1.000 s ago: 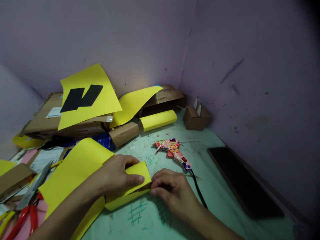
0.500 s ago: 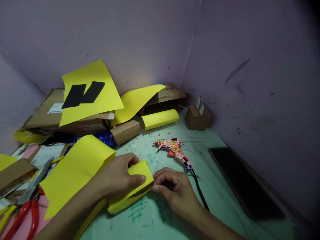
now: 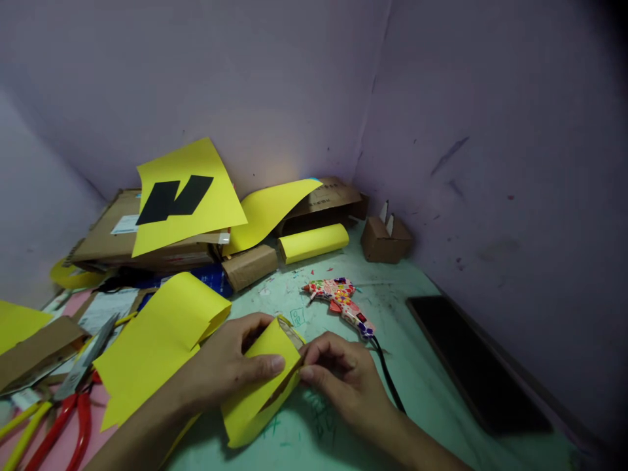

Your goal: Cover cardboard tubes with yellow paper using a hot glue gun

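Observation:
My left hand (image 3: 230, 366) wraps over a small cardboard block covered in yellow paper (image 3: 260, 386), thumb pressed on its top face. My right hand (image 3: 343, 379) pinches the block's right end, where brown cardboard shows under the paper. The block is tipped up on the green table (image 3: 338, 432). A large yellow sheet (image 3: 157, 340) trails from it to the left.
A patterned glue gun (image 3: 341, 297) with a black cord lies just behind my right hand. A dark slab (image 3: 471, 360) lies at right. Cardboard boxes (image 3: 147, 242), yellow sheets, a yellow-wrapped block (image 3: 314, 242) and a small open box (image 3: 385, 239) crowd the back. Red pliers (image 3: 63, 418) and scissors lie at left.
The wrapped block has been tilted up from lying flat, its right end lifted by both hands. The camera shifted slightly.

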A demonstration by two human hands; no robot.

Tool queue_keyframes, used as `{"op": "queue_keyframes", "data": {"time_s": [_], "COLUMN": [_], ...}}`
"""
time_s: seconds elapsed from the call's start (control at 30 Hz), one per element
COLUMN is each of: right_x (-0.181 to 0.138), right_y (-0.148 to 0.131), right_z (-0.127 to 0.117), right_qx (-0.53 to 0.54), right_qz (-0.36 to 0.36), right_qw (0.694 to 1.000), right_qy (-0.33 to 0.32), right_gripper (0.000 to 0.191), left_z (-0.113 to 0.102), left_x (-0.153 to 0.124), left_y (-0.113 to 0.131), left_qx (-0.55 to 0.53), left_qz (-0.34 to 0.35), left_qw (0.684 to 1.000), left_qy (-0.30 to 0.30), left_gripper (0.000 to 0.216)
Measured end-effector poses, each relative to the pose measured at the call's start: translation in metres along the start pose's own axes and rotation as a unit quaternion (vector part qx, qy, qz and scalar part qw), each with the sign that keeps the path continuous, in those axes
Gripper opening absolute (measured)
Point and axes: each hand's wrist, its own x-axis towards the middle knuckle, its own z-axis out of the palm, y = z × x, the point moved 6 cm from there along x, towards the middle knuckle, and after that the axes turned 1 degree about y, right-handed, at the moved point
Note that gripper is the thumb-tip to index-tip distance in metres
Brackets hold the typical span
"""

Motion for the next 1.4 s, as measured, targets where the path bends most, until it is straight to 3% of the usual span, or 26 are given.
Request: {"op": "queue_keyframes", "data": {"time_s": [0.23, 0.47, 0.73, 1.13, 1.4], "right_x": [-0.002, -0.001, -0.003, -0.004, -0.004], "right_y": [-0.006, -0.008, -0.013, -0.011, -0.015], "right_z": [0.001, 0.002, 0.002, 0.001, -0.002], "right_qx": [0.019, 0.039, 0.028, 0.031, 0.038], "right_qz": [-0.009, -0.004, -0.046, -0.042, -0.043], "right_qw": [1.0, 0.999, 0.998, 0.998, 0.998], "right_qy": [0.012, 0.01, 0.014, 0.024, 0.026], "right_gripper": [0.007, 0.007, 0.008, 0.008, 0.01], "left_z": [0.0, 0.001, 0.0, 0.008, 0.009], "left_x": [-0.011, -0.014, -0.016, -0.02, -0.019], "left_y": [-0.006, 0.003, 0.0, 0.006, 0.005], "left_qx": [-0.026, 0.01, 0.057, -0.012, 0.002], "left_qz": [0.044, 0.048, 0.046, 0.029, 0.031], "left_qw": [0.998, 0.998, 0.994, 0.996, 0.995], "left_qy": [0.04, 0.046, 0.078, 0.084, 0.092], "left_gripper": [0.054, 0.053, 0.059, 0.052, 0.048]}}
